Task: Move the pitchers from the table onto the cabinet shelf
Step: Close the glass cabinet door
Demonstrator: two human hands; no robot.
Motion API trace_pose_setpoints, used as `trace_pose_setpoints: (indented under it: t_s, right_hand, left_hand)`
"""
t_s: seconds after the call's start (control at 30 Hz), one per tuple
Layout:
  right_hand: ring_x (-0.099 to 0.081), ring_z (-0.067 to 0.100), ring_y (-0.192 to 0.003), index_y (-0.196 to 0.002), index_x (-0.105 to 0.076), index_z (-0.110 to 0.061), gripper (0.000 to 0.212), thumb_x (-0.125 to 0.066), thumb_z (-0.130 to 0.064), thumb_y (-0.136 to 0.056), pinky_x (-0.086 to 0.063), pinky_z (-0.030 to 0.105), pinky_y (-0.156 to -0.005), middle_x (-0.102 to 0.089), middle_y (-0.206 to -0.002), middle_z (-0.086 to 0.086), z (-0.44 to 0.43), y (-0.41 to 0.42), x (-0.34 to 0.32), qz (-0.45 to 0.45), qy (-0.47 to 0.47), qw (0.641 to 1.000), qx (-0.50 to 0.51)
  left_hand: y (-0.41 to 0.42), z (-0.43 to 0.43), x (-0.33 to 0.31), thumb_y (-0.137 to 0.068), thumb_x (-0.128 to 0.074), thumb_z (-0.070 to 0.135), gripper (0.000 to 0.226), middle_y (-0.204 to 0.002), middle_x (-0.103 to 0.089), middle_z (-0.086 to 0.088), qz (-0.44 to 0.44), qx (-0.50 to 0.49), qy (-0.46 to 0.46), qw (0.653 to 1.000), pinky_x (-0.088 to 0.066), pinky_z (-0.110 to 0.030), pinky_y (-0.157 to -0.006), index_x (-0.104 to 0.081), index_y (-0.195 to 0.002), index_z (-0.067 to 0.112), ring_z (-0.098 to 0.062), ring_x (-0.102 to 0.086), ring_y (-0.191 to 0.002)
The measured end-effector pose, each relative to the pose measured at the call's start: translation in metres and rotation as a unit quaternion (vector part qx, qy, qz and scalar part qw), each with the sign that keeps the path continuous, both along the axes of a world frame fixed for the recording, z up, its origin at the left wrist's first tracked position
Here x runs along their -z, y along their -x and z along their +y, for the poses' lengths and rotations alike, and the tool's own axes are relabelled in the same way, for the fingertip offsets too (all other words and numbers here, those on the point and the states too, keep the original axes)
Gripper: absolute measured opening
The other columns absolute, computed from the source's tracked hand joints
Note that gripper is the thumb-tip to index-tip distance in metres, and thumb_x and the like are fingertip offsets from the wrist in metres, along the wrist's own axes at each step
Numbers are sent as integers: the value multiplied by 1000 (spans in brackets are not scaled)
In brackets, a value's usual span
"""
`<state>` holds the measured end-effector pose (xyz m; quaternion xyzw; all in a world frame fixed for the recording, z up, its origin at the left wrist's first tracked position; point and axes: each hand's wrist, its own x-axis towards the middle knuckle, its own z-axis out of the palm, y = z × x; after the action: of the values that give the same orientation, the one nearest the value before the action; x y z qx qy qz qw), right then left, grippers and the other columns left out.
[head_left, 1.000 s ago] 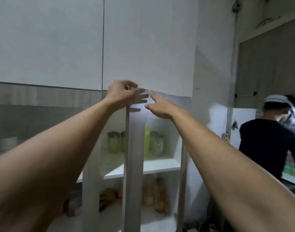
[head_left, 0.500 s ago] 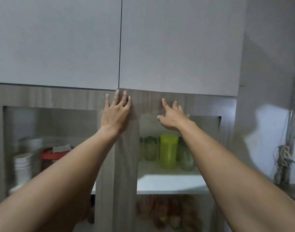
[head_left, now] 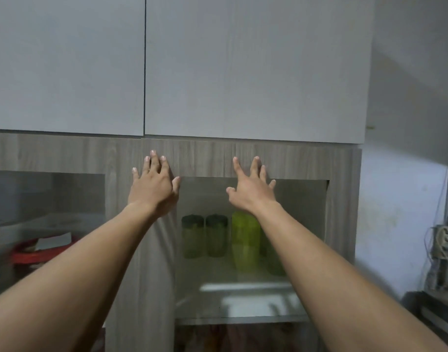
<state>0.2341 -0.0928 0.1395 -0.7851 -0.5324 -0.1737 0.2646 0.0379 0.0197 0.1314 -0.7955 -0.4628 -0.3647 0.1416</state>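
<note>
Both arms outstretched, left hand (head_left: pixel 153 188) and right hand (head_left: pixel 252 190) splayed flat on cabinet frame (head_left: pixel 205 158).

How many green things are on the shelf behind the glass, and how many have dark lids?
Pale green containers with dark lids: 2
Bright lime green pitcher: 1
Green container mostly hidden behind the right arm: 1
Total: 4 green things that can be made out; the arm may hide more.

Closed wood-grain glass-panel cabinet door (head_left: pixel 342 224) blocks access to white shelf (head_left: pixel 243 288). Behind the glass, green translucent pitchers (head_left: pixel 244 240) fill the shelf's back; front strip is free. Both hands flat on the door frames.
</note>
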Motion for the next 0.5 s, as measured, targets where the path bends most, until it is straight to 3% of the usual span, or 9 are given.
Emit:
trace_pose_setpoints:
  t_s: [0.33,0.5]
  right_hand:
    - [15,39,-153,-160,6,-40,85,-54,-34,-99,-5,68,-118,24,-166,14,13,-9,1,4,2,1000,-4]
    - [10,40,-154,-161,2,-37,85,-55,-35,-99,-8,66,-119,20,-167,15,9,-6,-3,7,3,1000,2]
  left_hand:
    - [-9,17,-3,-100,-24,52,71,-163,3,-16,-9,17,22,1000,-12,-58,-119,-9,-156,11,-33,-4,-151]
    - [1,17,-7,-99,-22,56,67,-161,-15,-17,-16,32,-9,999,-22,-60,-115,-29,-152,15,-34,-23,-147]
